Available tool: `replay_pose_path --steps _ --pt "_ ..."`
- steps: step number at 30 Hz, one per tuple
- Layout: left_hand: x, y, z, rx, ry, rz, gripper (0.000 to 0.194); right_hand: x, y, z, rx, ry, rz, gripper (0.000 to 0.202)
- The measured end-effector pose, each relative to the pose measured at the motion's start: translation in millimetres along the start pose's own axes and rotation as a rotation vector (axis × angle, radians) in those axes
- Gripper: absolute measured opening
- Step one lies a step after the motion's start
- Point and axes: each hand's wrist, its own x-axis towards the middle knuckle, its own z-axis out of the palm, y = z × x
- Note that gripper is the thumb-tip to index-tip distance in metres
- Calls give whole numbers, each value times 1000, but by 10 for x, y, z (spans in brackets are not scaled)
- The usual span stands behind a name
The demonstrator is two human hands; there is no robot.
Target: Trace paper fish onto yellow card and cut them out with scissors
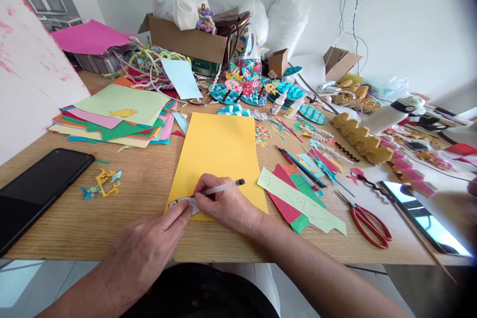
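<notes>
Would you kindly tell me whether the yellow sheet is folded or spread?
Spread: the yellow sheet lies flat on the table, no fold showing, with the right hand over its lower part.

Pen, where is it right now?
In the head view, the pen is low and near the middle, held in the right hand, over the yellow sheet and beside the small pale cut-out under the left hand.
</notes>
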Motion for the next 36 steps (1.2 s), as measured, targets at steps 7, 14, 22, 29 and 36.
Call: replay_pose_path --steps 7,14,22,29,36 --pt "2 -11 25 -3 21 9 45 -19 -1 -20 -12 -11 2 12" --pt "31 1 -6 18 26 27 46 -19 13 -2 -8 3 -5 12" --pt "61 -15 -37 54 28 54 45 -13 24 -3 -4 -8 -17 12" --pt "68 1 -53 43 19 42 50 -10 20 4 -7 2 -17 13" --pt "104 -5 -87 47 -3 61 52 -12 15 -8 -1 2 -9 13"
